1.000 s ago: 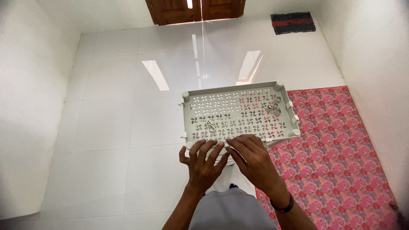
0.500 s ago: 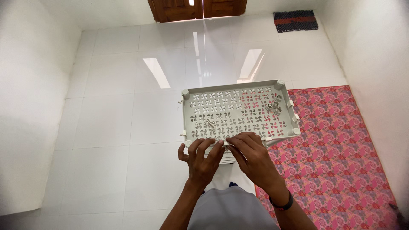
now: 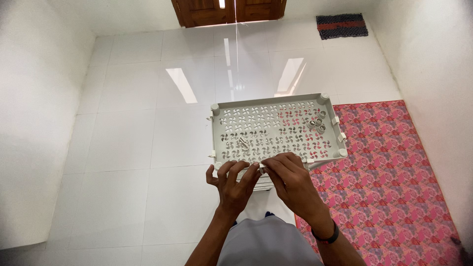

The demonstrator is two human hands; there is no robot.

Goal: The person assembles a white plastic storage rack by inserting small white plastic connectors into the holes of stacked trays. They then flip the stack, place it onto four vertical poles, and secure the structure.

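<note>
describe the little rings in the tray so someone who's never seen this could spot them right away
Start at the white perforated tray that straddles the white tiles and the pink floral mat. Look to its far right corner, over the mat side: the rings lie there in a tight cluster. They are round grey hoops, unlike the lone elongated pale piece near the tray's middle.

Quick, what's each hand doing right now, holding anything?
Left hand: fingers curled at the near rim of the white perforated tray; whether it grips cannot be told.
Right hand: same, fingertips pinched at the rim; cannot be told.
</note>
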